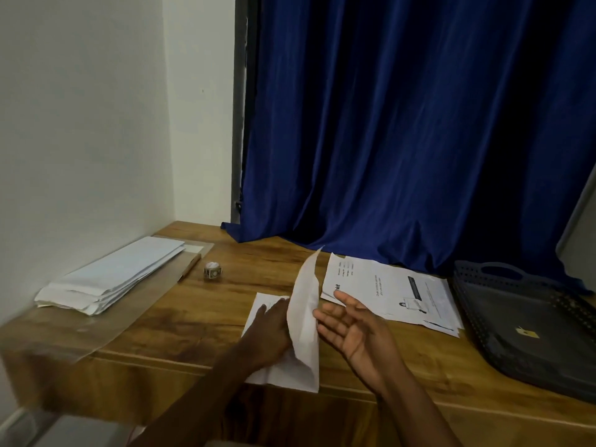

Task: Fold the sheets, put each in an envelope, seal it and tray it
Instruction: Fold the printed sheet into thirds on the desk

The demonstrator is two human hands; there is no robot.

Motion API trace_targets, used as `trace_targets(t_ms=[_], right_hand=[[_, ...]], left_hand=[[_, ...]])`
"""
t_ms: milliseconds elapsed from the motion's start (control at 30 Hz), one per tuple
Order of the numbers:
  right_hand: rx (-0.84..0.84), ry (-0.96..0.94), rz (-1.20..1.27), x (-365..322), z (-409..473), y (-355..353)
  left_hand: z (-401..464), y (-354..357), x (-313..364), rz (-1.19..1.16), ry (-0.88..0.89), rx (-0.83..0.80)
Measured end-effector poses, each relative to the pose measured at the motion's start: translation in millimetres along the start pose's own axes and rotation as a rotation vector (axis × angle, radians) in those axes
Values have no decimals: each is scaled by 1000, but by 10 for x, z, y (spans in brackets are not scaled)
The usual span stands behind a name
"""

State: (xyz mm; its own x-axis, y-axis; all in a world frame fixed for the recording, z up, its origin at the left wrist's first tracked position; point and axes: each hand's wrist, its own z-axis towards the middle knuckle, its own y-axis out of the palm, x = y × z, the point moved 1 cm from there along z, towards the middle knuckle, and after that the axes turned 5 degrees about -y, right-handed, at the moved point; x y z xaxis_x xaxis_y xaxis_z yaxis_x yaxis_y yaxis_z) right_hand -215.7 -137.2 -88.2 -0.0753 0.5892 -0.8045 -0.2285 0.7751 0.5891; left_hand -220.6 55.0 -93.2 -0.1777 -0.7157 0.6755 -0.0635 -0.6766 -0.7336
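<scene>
Just left of the spread, empty right hand [351,327], the sheet's [304,314] raised flap stands lengthwise away from the person, its base pressed flat by the left hand [269,330]

We saw a deep blue curtain [403,124] behind a warm brown, wood-grained worktop [200,314]. The envelopes [113,275] were white, and the sheets [393,291] were white with black print. The tray [529,321] was dark grey with a dotted perforated rim.
</scene>
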Motion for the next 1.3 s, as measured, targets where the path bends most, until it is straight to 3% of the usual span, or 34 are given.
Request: trace_targets(t_ms=[133,267,433,633,733,833,967,1067,1167,1300], right_hand=[[-28,-17,-330,116,60,109],[-73,-64,-586,184,40,144],[-63,-239,-864,171,-8,108],[-383,-260,-1447,166,-44,-118],[-437,-311,-1689,185,-101,-108],[-402,-320,-1835,159,-239,-34],[-298,-310,-1996,199,-418,49],[-208,-341,-2002,289,-479,169],[-167,-374,-1946,406,-455,344],[-97,-508,-1873,506,-235,485]], left_hand=[[62,-160,-277,-998,-188,331],[198,-288,-498,-1491,-276,361],[183,-367,-538,-1673,-286,374],[140,-390,-477,-1644,-322,353],[95,-428,-459,-1639,-279,312],[31,-563,-465,-1427,-221,381],[-166,-794,-283,-516,-94,452],[-316,-676,-173,-180,-10,246],[-344,-398,-229,266,20,145],[-341,-137,-306,536,-64,33]])
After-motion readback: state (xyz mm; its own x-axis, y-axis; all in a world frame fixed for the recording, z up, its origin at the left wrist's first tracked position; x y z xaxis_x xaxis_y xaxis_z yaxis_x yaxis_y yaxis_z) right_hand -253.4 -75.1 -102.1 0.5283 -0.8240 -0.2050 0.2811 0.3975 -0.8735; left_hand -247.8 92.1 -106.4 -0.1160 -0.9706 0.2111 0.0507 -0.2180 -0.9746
